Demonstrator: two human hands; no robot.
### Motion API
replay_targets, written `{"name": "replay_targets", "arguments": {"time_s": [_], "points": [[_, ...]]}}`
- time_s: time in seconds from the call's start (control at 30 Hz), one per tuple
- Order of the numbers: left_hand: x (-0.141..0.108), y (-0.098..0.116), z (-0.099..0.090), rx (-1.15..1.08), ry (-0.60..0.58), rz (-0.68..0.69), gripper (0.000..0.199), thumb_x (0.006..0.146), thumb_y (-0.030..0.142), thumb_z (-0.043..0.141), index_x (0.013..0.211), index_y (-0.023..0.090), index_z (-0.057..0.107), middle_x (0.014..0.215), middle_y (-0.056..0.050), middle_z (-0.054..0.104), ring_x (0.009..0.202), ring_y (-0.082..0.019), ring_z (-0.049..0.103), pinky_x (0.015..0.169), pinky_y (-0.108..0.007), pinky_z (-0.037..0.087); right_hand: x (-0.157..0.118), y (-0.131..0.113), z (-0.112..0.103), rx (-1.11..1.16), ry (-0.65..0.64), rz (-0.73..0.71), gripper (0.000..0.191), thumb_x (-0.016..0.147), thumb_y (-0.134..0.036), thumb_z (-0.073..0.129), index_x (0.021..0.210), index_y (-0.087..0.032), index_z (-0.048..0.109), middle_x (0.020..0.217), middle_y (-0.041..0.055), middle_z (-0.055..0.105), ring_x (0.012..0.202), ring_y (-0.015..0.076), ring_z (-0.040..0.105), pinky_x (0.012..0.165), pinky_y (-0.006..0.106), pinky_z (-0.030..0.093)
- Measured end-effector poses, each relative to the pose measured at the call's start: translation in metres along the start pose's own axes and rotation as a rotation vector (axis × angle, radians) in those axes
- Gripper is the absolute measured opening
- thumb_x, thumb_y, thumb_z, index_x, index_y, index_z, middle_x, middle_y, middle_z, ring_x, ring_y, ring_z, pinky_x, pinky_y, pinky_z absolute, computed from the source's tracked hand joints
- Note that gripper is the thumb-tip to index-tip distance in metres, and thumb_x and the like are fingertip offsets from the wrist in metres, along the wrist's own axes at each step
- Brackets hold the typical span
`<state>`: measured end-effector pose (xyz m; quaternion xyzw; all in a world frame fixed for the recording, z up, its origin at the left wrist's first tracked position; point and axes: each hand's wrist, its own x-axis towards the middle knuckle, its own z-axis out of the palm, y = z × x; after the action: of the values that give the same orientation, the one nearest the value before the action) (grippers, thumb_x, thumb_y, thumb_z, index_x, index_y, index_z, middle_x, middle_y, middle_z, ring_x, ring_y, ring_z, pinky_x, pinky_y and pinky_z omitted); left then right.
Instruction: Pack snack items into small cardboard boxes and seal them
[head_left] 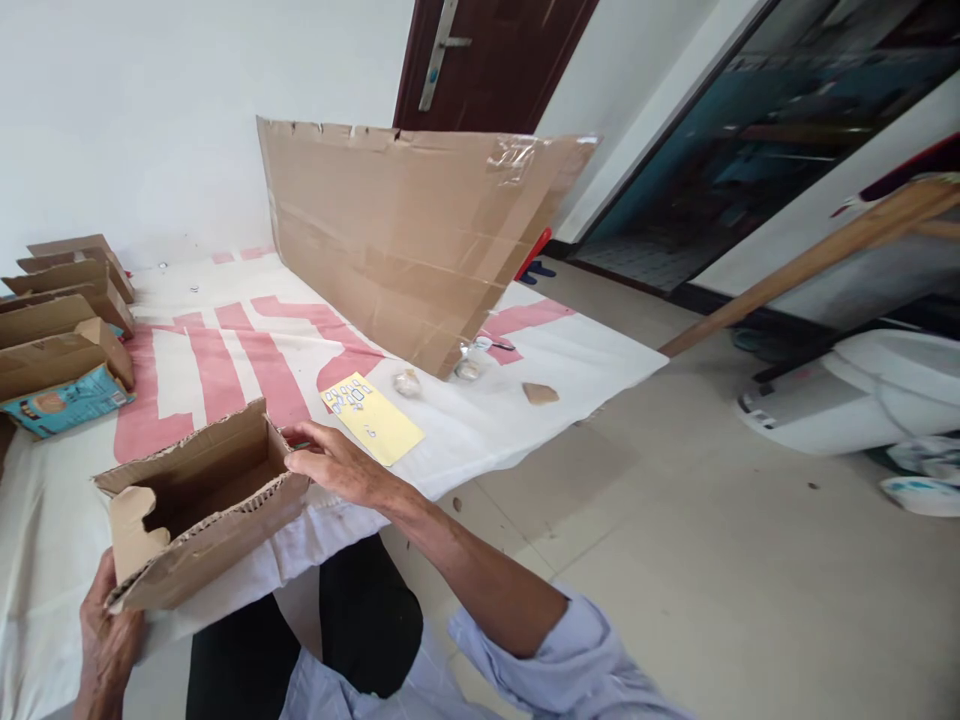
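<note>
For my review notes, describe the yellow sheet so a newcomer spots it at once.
A large cardboard panel stands on the red-marked cloth. Between its lowest corner and the right hand lies the yellow sheet, flat and marked with outlined shapes, unlike the crumpled lump beside it.

This looks like a room in a home, in use as a makeshift work area. White walls (195,120), a dark wooden door (499,60) with a lever handle (454,42) and a pale tiled floor (637,560) suggest a dwelling. A cloth-covered surface (480,430) bears a row of cut cardboard boxes (56,325) and a large upright cardboard sheet (397,230), which give it the workshop side.
</note>
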<state>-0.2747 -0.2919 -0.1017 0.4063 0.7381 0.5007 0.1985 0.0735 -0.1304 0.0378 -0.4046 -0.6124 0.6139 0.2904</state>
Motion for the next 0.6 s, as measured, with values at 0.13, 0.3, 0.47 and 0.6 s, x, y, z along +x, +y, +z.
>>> {"name": "replay_targets", "arguments": {"time_s": [0.13, 0.3, 0.47, 0.6], "points": [[-0.005, 0.016, -0.01, -0.229, -0.158, -0.076, 0.089, 0.057, 0.067, 0.1, 0.132, 0.027, 0.073, 0.134, -0.011, 0.08, 0.135, -0.046, 0.069, 0.11, -0.049, 0.064, -0.004, -0.002, -0.004, -0.028, -0.01, -0.003, 0.039, 0.083, -0.033, 0.063, 0.119, -0.023, 0.075, 0.126, 0.0059, 0.078, 0.121, 0.0281, 0.071, 0.103, 0.039, 0.055], [-0.02, 0.045, -0.019, -0.339, -0.365, -0.065, 0.121, 0.048, 0.07, 0.105, 0.153, 0.025, 0.061, 0.154, -0.018, 0.068, 0.15, -0.051, 0.057, 0.124, -0.057, 0.054, -0.01, 0.007, -0.008, -0.07, 0.079, 0.013, 0.039, 0.08, -0.043, 0.063, 0.11, -0.023, 0.078, 0.122, 0.0083, 0.079, 0.119, 0.0309, 0.07, 0.094, 0.039, 0.058], [-0.046, 0.058, -0.019, -0.222, -0.456, -0.033, 0.158, 0.043, 0.075, 0.106, 0.175, 0.028, 0.034, 0.178, -0.024, 0.04, 0.166, -0.052, 0.036, 0.135, -0.064, 0.036, -0.006, 0.026, -0.012, -0.097, 0.108, 0.082, 0.034, 0.077, -0.057, 0.063, 0.072, -0.023, 0.064, 0.081, 0.0057, 0.07, 0.089, 0.0269, 0.066, 0.082, 0.039, 0.06], [-0.063, 0.055, -0.016, -0.167, -0.313, 0.001, 0.131, 0.061, 0.075, 0.1, 0.17, 0.031, 0.04, 0.176, -0.023, 0.042, 0.164, -0.049, 0.041, 0.121, -0.061, 0.052, 0.007, 0.036, -0.018, -0.063, 0.2, 0.113, 0.038, 0.074, -0.061, 0.067, 0.069, -0.024, 0.059, 0.072, 0.0029, 0.062, 0.079, 0.0236, 0.062, 0.074, 0.038, 0.062]]}}
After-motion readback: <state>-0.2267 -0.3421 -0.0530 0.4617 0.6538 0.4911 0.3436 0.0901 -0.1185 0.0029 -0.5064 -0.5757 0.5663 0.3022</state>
